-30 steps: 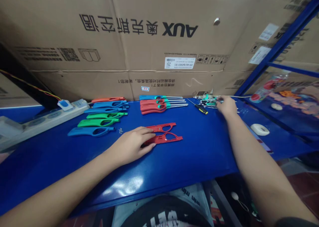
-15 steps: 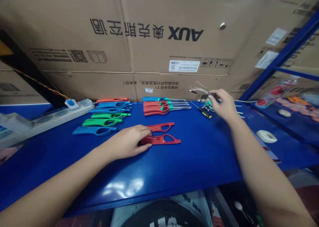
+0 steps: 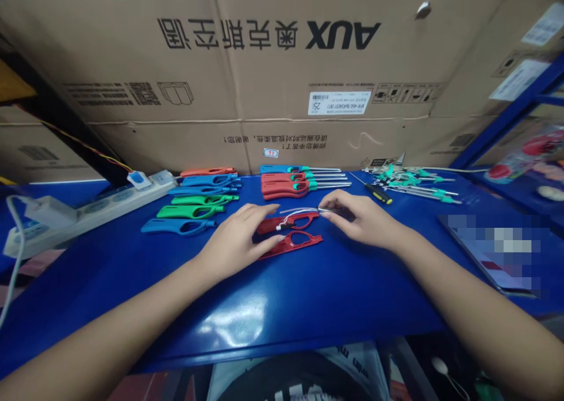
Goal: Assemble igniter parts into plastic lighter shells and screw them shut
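Observation:
Two red lighter-handle halves lie side by side on the blue table, an upper shell and a lower shell. My left hand reaches over their left ends with thumb and fingers spread, the thumb over the lower shell. Whether it touches them I cannot tell. My right hand is closed, pinching a thin part with white wires at its right end. The wires extend left over the upper shell, a small white connector at their tip; the rest of the part is hidden by my fingers.
Several orange, blue and green handles lie at left beside a power strip. Assembled lighters with metal tubes are stacked behind. A screwdriver and a pile of teal-ended metal rods lie back right. Cardboard stands behind.
My right hand has come left from the rod pile with the wired part, to the red shells. My left hand has loosened its hold on the shells and spread its fingers. The view has shifted.

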Available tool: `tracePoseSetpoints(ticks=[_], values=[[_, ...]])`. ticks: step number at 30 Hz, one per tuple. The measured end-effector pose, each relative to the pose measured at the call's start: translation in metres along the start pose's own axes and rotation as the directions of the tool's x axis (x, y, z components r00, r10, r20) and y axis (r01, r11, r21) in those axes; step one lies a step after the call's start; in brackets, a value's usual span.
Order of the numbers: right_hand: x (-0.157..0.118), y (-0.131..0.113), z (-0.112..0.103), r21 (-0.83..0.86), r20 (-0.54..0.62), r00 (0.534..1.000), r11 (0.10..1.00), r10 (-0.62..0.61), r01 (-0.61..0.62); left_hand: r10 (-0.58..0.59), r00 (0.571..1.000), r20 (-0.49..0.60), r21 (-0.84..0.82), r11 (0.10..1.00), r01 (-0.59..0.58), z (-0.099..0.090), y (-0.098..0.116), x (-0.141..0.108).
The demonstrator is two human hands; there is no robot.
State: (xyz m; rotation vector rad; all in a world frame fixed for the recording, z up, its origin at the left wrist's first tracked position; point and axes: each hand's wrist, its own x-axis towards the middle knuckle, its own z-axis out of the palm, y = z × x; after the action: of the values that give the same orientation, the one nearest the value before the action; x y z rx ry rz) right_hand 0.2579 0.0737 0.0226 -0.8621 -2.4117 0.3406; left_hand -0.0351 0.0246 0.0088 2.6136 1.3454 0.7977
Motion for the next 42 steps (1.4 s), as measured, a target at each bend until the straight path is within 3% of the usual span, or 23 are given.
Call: tracePoseSetpoints(ticks=[8,14,19,22,28,34,42], values=[[0.0,0.003,0.001,0.014,0.153,0.988,0.999,-0.03,0.028,0.064,0.997,-0.037,-0.206,0.976,-0.071,0.009,0.011,-0.005],[0.001,0.002,0.001,0.172,0.332,0.941,0.985,-0.063,0.005,0.063,0.995,-0.074,-0.111,0.991,-0.071,0.004,0.013,-0.007],[0.0,-0.002,0.0,0.261,0.413,0.911,0.959,-0.007,-0.111,-0.001,1.0,-0.03,-0.085,0.996,-0.001,0.003,0.01,-0.005],[-0.001,-0.001,-0.003,0.25,0.415,0.909,0.958,0.027,-0.142,-0.024,0.999,0.035,-0.122,0.992,0.028,0.006,0.008,-0.003],[0.0,0.006,-0.004,0.209,0.387,0.922,0.976,-0.024,-0.063,0.002,0.992,0.13,-0.176,0.984,0.021,0.008,0.008,-0.003],[-0.001,0.007,-0.001,0.186,0.398,0.915,0.972,0.057,-0.142,-0.034,0.99,0.14,-0.174,0.983,0.058,0.009,0.009,-0.004],[0.0,0.006,-0.005,0.198,0.394,0.919,0.977,-0.004,-0.08,-0.035,0.991,0.132,-0.179,0.982,0.058,0.013,0.007,-0.005]])
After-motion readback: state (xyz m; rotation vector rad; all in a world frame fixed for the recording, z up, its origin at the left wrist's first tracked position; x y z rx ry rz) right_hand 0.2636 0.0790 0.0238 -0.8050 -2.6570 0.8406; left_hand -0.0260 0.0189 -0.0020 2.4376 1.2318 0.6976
